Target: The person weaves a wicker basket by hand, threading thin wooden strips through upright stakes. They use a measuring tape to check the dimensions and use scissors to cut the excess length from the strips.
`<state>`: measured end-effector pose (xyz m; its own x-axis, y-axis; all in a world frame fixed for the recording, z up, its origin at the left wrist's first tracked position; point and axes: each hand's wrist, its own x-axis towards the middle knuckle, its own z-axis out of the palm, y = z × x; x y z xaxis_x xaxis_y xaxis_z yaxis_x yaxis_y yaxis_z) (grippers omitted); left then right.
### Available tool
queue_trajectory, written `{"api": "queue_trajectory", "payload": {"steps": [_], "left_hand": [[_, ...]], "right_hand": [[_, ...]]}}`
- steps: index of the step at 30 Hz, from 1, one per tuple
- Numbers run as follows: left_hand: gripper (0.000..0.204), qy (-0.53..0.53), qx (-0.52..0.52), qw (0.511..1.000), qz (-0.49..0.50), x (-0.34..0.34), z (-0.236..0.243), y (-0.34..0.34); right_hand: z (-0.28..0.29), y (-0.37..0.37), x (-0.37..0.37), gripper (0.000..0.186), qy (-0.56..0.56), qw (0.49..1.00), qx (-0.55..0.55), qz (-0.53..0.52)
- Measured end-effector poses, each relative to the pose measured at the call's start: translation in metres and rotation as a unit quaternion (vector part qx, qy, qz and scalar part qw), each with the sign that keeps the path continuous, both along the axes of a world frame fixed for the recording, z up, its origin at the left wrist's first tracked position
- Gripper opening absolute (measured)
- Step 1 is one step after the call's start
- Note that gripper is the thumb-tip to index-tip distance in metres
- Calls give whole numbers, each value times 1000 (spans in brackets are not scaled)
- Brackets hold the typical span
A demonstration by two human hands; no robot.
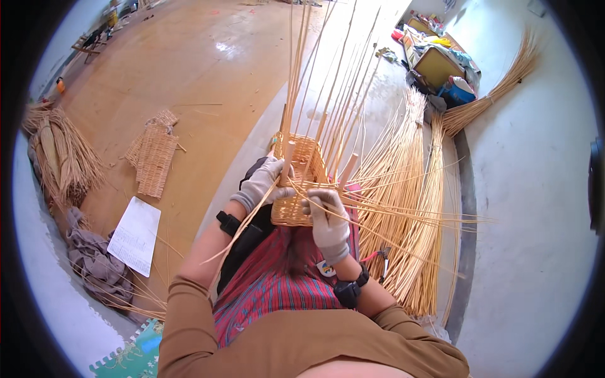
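A half-woven rectangular wicker basket (pixel 292 213) rests on my lap, its tall upright canes (pixel 343 82) fanning away from me. Short wooden pegs (pixel 348 171) stand at its corners. My left hand (pixel 265 184), in a pale knit glove, is closed on the basket's near left corner beside a peg. A loose strand trails from there down along my left forearm. At the near rim, my right hand (pixel 329 225), gloved too, has its fingers curled together on a wicker strand. Several long strands (pixel 409 215) run out to the right past it. The fingertips' exact hold is partly hidden.
Long bundles of wicker canes (pixel 413 252) lie at my right, with another bundle (pixel 498 88) against the wall. Woven panels (pixel 155 157), a white sheet (pixel 135 236), a grey cloth (pixel 97 261) and a dried-stalk bundle (pixel 63 151) lie to the left. A cluttered box (pixel 436 66) stands far right.
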<state>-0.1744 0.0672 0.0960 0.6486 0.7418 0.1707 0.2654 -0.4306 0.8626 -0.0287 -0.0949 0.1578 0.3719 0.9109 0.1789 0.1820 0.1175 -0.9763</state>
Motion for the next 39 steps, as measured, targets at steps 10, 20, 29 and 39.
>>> {"api": "queue_trajectory", "payload": {"steps": [10,20,29,39], "left_hand": [[48,-77,-25,992,96,17,-17,-19],[54,-96,-16,958,271,36,-23,-39],[38,-272,-106,908,301,32,-31,-64],[29,-268,45,946,175,6,-40,-57]], "right_hand": [[-56,18,89,17,117,978,-128,-113],[26,84,43,53,-314,943,31,-106],[-30,-29,65,27,-136,983,-21,-120],[-18,3,-21,41,-274,951,122,75]]}}
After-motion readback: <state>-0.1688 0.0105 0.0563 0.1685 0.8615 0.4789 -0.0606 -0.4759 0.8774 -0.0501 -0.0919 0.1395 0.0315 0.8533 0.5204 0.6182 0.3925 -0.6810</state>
